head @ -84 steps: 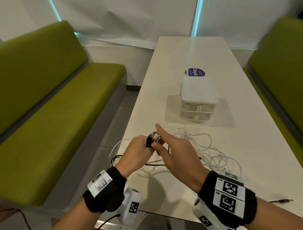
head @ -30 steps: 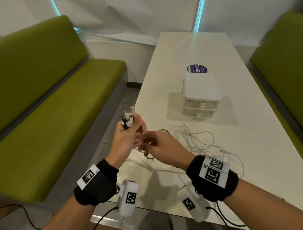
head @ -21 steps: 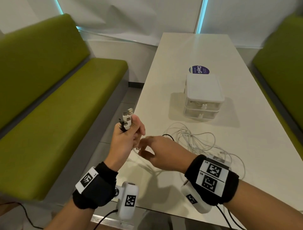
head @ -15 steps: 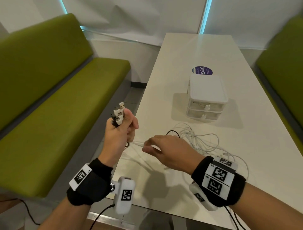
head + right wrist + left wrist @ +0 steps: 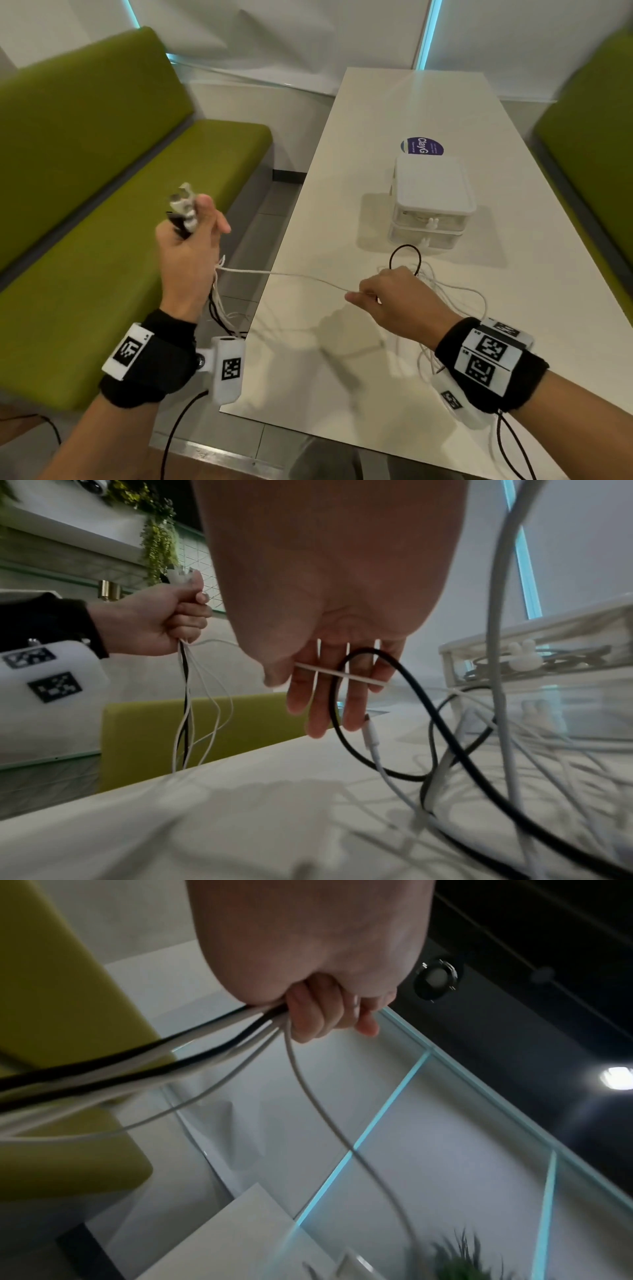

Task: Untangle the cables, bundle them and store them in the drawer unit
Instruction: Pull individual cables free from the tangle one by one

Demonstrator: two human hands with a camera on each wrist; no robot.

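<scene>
table (image 5: 342, 359): white, bench (image 5: 102, 222) to its left | drawers (image 5: 432, 202): mid-table, shut | cables (image 5: 455, 301): tangle before drawers, black loop among white | left hand (image 5: 186, 253): off table edge, fist gripping plugs (image 5: 183, 212) | right hand (image 5: 394, 298): thumb pinches one white cable (image 5: 284, 274) taut, fingers extended

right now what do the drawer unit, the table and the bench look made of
Drawer unit: looks like plastic, with an opaque matte white top and see-through drawer fronts showing cables inside.
Table: smooth white top with a soft sheen, probably laminate; it mirrors the window light.
Bench: green padded upholstery, matte, with rounded cushion edges; fabric or vinyl, hard to tell.
</scene>
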